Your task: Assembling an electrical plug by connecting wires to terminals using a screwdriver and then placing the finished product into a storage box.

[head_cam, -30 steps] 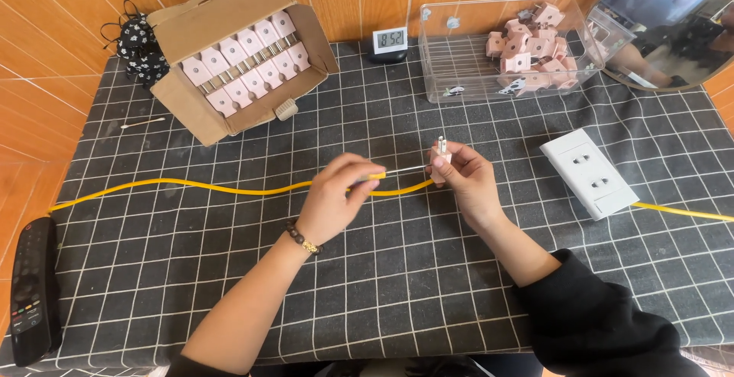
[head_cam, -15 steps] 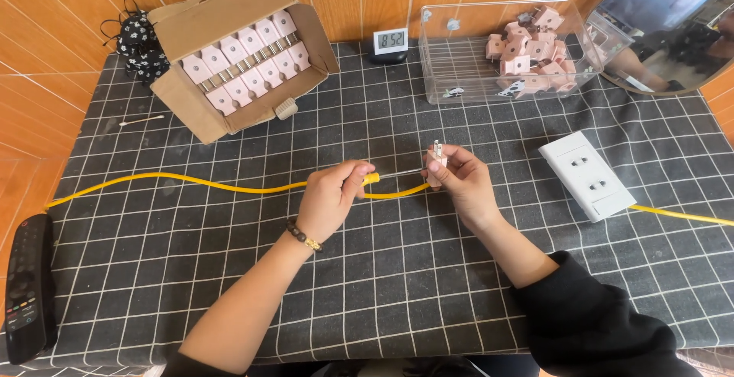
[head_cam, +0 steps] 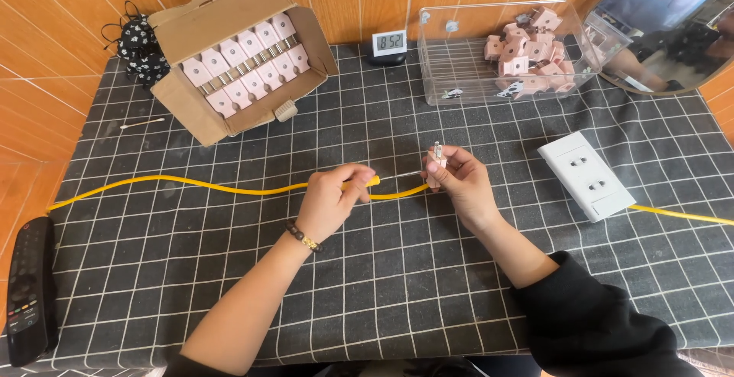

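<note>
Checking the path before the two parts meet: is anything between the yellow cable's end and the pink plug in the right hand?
Nothing visible: the yellow cable end in the left hand faces the small pink plug in the right hand across bare checked cloth.

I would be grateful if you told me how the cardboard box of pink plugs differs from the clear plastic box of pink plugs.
The cardboard box is brown and opaque, with its flaps open; the clear plastic box is see-through and has no flaps. In the cardboard box the pink plugs lie in neat rows; in the clear plastic box the plugs sit in a loose heap at one end. Both stand on the far side of the checked cloth.
</note>
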